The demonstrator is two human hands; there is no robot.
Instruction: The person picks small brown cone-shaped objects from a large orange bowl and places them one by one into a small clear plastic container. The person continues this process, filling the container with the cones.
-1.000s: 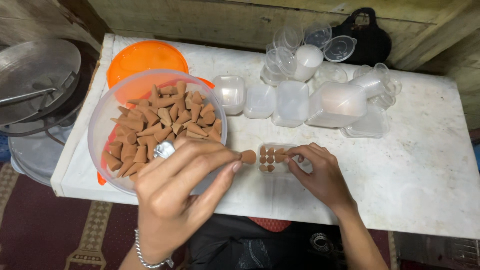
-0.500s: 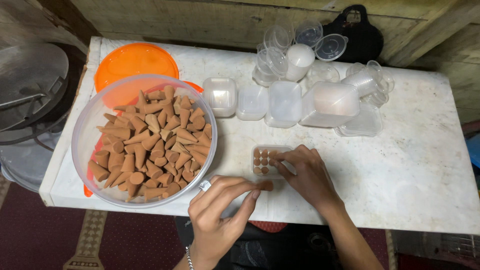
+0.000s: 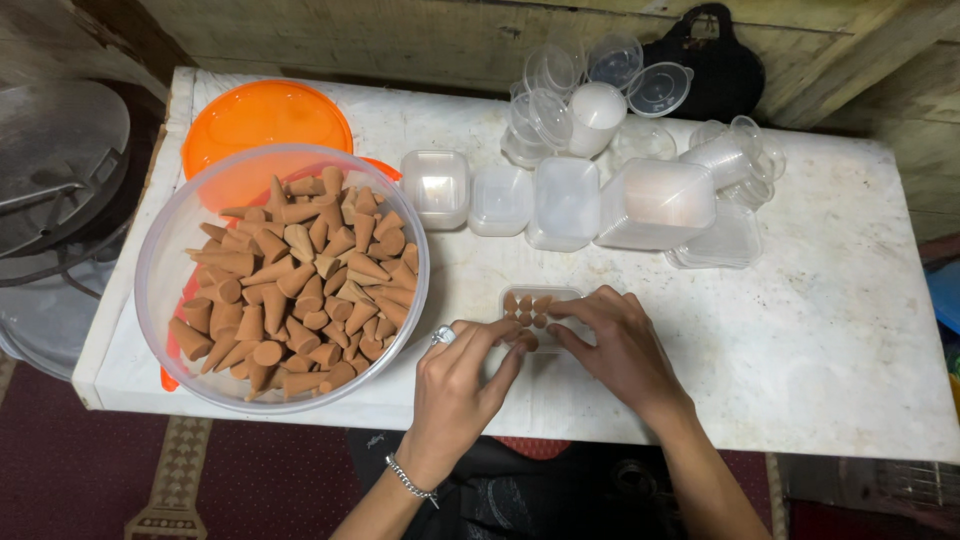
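Left hand has come down from the bowl; its pinched cone now sits at the tray edge. Right hand steadies tray, fingers narrow. Another slot filling.

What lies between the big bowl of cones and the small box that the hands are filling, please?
In the head view, only bare white tabletop separates the bowl from the small box.

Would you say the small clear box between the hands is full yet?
Partly full: cones fill the left part of the small clear box; the rest looks bare.
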